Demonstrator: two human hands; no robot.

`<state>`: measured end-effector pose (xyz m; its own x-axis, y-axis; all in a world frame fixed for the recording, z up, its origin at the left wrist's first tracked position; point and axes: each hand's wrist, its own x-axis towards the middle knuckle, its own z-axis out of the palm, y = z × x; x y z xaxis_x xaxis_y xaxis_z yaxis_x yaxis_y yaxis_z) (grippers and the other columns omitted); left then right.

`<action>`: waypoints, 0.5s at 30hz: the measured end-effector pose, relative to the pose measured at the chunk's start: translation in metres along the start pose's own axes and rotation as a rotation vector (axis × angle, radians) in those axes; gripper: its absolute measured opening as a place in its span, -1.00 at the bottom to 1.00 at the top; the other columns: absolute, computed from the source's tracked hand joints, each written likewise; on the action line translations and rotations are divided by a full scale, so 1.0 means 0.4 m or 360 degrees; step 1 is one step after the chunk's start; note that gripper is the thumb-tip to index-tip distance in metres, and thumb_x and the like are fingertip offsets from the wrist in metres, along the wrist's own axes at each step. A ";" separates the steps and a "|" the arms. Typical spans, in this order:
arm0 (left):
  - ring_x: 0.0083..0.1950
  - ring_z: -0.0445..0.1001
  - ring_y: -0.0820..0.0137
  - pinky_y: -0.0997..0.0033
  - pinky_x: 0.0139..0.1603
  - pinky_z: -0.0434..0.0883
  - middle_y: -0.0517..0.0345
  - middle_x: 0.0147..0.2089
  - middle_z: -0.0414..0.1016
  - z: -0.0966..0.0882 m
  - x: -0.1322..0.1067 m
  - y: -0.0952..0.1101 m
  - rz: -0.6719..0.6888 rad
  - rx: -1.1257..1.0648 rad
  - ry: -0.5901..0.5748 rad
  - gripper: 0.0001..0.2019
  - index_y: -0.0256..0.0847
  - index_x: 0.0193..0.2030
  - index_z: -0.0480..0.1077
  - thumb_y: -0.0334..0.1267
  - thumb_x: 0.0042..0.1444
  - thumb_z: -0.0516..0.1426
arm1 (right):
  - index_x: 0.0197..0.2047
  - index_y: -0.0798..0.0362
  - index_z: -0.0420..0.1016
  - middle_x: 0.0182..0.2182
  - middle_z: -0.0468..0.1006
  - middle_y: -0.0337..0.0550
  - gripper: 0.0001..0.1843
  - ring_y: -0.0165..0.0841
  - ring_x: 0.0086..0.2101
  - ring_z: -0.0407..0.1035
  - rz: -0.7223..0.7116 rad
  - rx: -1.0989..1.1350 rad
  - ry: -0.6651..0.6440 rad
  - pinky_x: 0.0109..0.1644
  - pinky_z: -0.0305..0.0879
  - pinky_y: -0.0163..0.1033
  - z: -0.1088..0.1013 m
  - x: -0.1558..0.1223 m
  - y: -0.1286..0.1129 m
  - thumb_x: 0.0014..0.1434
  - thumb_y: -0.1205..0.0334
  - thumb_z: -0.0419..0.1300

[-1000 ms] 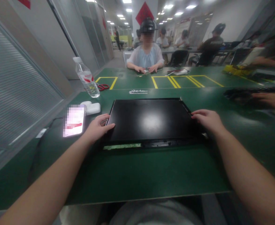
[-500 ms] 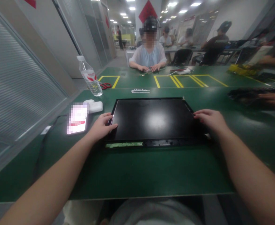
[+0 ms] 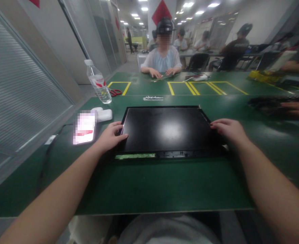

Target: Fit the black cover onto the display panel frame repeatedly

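Observation:
A black display panel (image 3: 164,130) lies face up on the green table, with a reflected glare at its middle. Along its near edge runs a strip with a green circuit board (image 3: 135,156) showing at the left part. My left hand (image 3: 111,136) grips the panel's left edge, its thumb resting over the front face. On the opposite side my right hand (image 3: 228,128) holds the right edge with its fingertips; its thumb is partly hidden in shadow. Both hands are closed about the frame.
Left of the panel are a lit phone (image 3: 85,128), a white case (image 3: 104,115), a water bottle (image 3: 98,83) and red-handled scissors (image 3: 115,92). White marks (image 3: 153,98) lie beyond the panel. A co-worker (image 3: 162,61) sits opposite; another person's hand (image 3: 298,109) is at the right.
My hands and the display panel stay in place. The co-worker opposite has shifted their hands slightly.

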<state>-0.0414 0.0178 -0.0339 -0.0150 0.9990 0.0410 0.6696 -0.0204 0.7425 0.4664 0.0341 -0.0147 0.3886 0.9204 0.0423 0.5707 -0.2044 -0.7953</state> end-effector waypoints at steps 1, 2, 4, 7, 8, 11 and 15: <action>0.51 0.31 -0.21 -0.16 0.54 0.26 -0.20 0.51 0.30 0.000 0.000 0.001 0.0002 -0.0005 -0.0002 -0.41 -0.20 0.06 0.64 0.10 -0.07 0.38 | -0.36 -0.01 0.72 -0.46 0.65 -0.16 -0.85 -0.30 -0.44 0.42 -0.0003 -0.0007 -0.0001 -0.27 0.34 -0.16 0.000 -0.001 -0.001 -0.04 0.21 0.32; 0.51 0.31 -0.21 -0.16 0.54 0.26 -0.21 0.51 0.30 0.000 -0.001 0.002 0.0005 -0.0010 -0.0002 -0.41 -0.21 0.06 0.64 0.10 -0.08 0.39 | -0.37 -0.01 0.72 -0.46 0.64 -0.16 -0.85 -0.30 -0.45 0.42 -0.0008 -0.0009 -0.0002 -0.27 0.34 -0.17 0.000 -0.003 -0.002 -0.05 0.20 0.32; 0.51 0.31 -0.22 -0.17 0.54 0.26 -0.23 0.51 0.30 0.000 -0.001 0.003 0.0011 -0.0017 -0.0001 -0.40 -0.22 0.04 0.64 0.11 -0.09 0.39 | -0.38 -0.02 0.72 -0.47 0.64 -0.16 -0.84 -0.30 -0.45 0.42 -0.0018 -0.0009 0.0009 -0.28 0.34 -0.17 0.000 -0.005 -0.004 -0.07 0.19 0.33; 0.51 0.31 -0.22 -0.18 0.54 0.25 -0.26 0.51 0.28 0.001 0.000 0.002 0.0022 -0.0017 0.0001 -0.39 -0.24 0.04 0.63 0.11 -0.09 0.38 | -0.39 -0.03 0.73 -0.48 0.65 -0.16 -0.84 -0.30 -0.45 0.42 -0.0035 0.0010 0.0030 -0.30 0.34 -0.18 0.001 -0.006 -0.005 -0.07 0.18 0.33; 0.51 0.31 -0.22 -0.18 0.54 0.25 -0.28 0.52 0.28 0.001 0.000 0.001 0.0028 -0.0014 -0.0002 -0.38 -0.25 0.05 0.62 0.11 -0.09 0.37 | -0.39 -0.03 0.73 -0.48 0.64 -0.16 -0.84 -0.30 -0.46 0.42 -0.0036 0.0012 0.0033 -0.31 0.33 -0.18 0.001 -0.006 -0.005 -0.07 0.18 0.33; 0.52 0.31 -0.22 -0.17 0.55 0.24 -0.30 0.52 0.26 0.000 -0.001 0.002 0.0039 -0.0003 -0.0012 -0.35 -0.27 0.07 0.62 0.13 -0.10 0.36 | -0.39 -0.02 0.73 -0.48 0.64 -0.16 -0.84 -0.30 -0.45 0.41 -0.0016 0.0007 0.0028 -0.30 0.33 -0.18 0.001 -0.004 -0.005 -0.07 0.19 0.33; 0.51 0.32 -0.20 -0.16 0.54 0.25 -0.24 0.52 0.27 -0.001 -0.003 0.007 0.0041 0.0013 -0.0013 -0.39 -0.23 0.05 0.62 0.12 -0.08 0.36 | -0.39 -0.02 0.72 -0.47 0.65 -0.15 -0.84 -0.30 -0.45 0.42 -0.0002 0.0021 0.0014 -0.30 0.35 -0.18 -0.001 -0.003 -0.005 -0.07 0.18 0.34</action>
<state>-0.0397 0.0166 -0.0316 0.0085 0.9985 0.0545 0.6757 -0.0459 0.7357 0.4650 0.0332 -0.0129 0.3942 0.9177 0.0486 0.5618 -0.1988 -0.8030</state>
